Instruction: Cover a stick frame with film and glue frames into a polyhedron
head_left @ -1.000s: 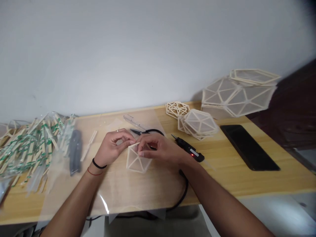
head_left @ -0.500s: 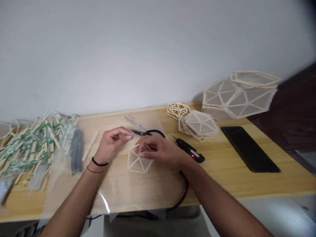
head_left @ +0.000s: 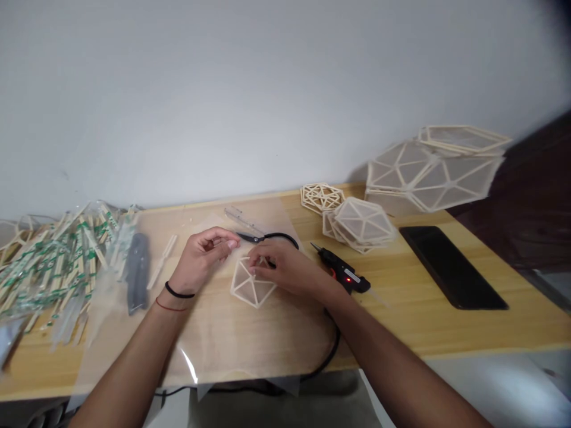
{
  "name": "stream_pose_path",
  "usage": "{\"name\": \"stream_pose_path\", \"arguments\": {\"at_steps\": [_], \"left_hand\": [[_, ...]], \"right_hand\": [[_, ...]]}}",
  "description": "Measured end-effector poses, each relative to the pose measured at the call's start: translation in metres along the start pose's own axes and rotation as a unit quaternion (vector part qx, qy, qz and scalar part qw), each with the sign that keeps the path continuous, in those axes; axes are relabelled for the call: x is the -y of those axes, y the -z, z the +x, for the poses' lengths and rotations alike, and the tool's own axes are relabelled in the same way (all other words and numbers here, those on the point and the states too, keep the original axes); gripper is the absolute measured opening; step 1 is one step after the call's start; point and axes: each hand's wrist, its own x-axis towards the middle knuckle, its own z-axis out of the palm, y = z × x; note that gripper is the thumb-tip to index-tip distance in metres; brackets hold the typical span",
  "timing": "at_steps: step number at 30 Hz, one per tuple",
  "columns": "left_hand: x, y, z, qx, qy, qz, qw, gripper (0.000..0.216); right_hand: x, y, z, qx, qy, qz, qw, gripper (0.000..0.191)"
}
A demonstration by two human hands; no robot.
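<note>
Panel (head_left: 252,289) is pinched in right hand (head_left: 288,267), apparently for steadiness; left of panel, left hand (head_left: 200,255) is closed at fingertips, contents unclear.

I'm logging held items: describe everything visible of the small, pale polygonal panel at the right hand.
The small, pale polygonal panel looks like translucent film framed by thin, wood-coloured strips, with straight spokes meeting near its middle. The right hand grips its upper right part, hiding some of it. It shows over the large, clear plastic sheet; contact between them is unclear.
</note>
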Motion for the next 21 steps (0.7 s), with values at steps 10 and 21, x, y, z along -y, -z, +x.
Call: {"name": "stream_pose_path", "arguments": {"at_steps": [10, 21], "left_hand": [[0.0, -0.008, -0.001, 0.022, -0.003, -0.006, 1.0, 0.016], [-0.005, -0.018, -0.005, 0.08, 0.009, -0.075, 0.994, 0.014]], "right_hand": [[0.003, -0.002, 0.0, -0.059, 0.007, 0.054, 0.997, 0.006], [0.012, -0.001, -0.002, 0.013, 0.005, 0.104, 0.995, 0.008]]}}
